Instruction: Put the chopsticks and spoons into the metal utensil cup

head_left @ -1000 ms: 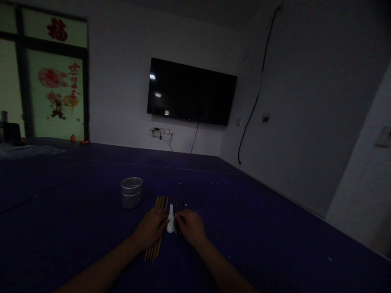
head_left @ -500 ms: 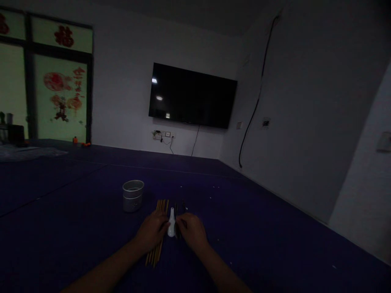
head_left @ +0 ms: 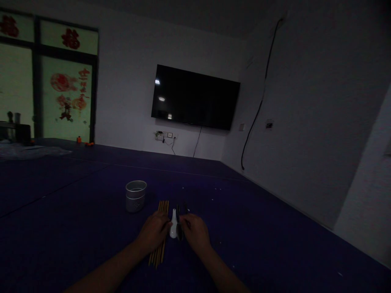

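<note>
My left hand [head_left: 155, 231] is closed, lying across a row of wooden chopsticks [head_left: 157, 254]. Its thumb and fingertips meet the left edge of a white soup spoon [head_left: 173, 232], which lies with its handle pointing away from me. Just right of that, my right hand [head_left: 195, 232] pinches a dark spoon [head_left: 179, 233] that lies alongside the white one, its bowl toward me. Beyond the right fingers the end of another slim dark utensil [head_left: 185, 206] shows; its kind is unclear. A grey metal cup [head_left: 135, 203] stands upright left of the chopsticks' far ends.
Everything rests on a wide dark purple surface [head_left: 91, 219] with small white scraps [head_left: 213, 200] on it. Clear plastic wrapping [head_left: 33, 151] and small orange items [head_left: 78, 139] are at the far left. A television [head_left: 195, 97] hangs on the back wall; a black cable [head_left: 259, 106] runs down the right one.
The dark spoon has turned so its bowl shows beside the white spoon. The chopsticks' far ends look closer together. The whole view has shifted slightly to the right.
</note>
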The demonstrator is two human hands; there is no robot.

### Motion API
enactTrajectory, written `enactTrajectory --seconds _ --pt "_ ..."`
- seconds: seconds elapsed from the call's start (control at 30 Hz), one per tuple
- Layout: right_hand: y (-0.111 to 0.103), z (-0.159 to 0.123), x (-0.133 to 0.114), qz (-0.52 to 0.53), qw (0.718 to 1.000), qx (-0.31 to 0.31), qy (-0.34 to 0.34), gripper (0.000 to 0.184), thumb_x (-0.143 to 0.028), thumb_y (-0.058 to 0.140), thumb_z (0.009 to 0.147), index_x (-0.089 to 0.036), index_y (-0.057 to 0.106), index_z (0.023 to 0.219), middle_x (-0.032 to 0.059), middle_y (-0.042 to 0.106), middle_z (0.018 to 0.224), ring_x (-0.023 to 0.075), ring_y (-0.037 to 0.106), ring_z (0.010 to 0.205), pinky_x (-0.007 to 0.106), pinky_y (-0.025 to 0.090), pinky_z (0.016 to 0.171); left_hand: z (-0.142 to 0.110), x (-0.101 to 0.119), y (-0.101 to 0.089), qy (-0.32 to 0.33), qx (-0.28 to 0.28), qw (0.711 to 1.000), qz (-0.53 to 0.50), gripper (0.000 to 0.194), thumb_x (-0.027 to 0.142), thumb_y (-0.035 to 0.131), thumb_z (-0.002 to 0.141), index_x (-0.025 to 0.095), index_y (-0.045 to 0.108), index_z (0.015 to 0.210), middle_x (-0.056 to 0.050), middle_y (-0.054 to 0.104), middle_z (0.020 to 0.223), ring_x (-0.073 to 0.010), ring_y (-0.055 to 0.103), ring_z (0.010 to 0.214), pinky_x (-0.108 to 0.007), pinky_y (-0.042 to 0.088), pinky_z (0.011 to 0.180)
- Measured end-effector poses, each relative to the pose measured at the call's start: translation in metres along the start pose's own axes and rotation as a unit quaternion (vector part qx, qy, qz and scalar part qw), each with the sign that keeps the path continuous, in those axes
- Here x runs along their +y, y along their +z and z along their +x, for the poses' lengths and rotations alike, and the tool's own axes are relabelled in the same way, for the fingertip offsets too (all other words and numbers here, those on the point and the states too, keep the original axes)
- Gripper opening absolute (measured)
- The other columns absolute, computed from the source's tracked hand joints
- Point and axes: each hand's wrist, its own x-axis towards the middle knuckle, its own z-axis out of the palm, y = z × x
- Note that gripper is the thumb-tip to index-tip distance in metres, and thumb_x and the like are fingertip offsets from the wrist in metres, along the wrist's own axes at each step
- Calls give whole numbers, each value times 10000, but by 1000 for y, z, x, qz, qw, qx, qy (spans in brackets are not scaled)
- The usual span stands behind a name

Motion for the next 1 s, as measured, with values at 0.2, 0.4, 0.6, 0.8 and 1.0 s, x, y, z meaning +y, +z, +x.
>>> enactTrajectory --seconds 0.2,0.4,0.6,0.8,1.0 --pt "0 0 1 3 1000 0 3 292 -265 441 903 -229 723 840 38 715 834 180 649 788 255 409 689 2 1 -8 7 68 994 81 276 261 388 908 187 653 929 -87 660 1015 -222 577 993 -358 442 861" --pt "0 -1 0 11 1000 -2 19 312 -304 425 910 -225 724 868 46 720 883 193 654 825 269 419 719 7 -16 -37 -74 212 944 242 364 223 364 910 160 532 1227 -159 422 1408 -295 520 1150 -424 459 882" --pt "0 0 1 21 999 -12 27 330 -325 412 909 -224 725 884 53 715 883 194 652 834 273 430 732 4 -46 -54 -168 206 928 261 438 188 340 907 151 384 1341 -148 499 1315 -241 611 1010 -343 514 778" --pt "0 -1 1 24 999 -5 24 330 -317 410 911 -232 727 886 50 715 894 191 652 832 281 444 746 5 -57 -54 -161 229 925 258 270 189 346 910 149 551 1082 -105 593 1004 -208 625 853 -310 511 708" --pt "2 -1 2 14 996 88 -4 486 -366 584 811 -250 537 1281 62 638 1166 224 602 1018 336 457 866 5 -39 -35 12 286 947 144 209 181 368 903 188 570 954 -103 614 1016 -212 592 975 -357 505 851"
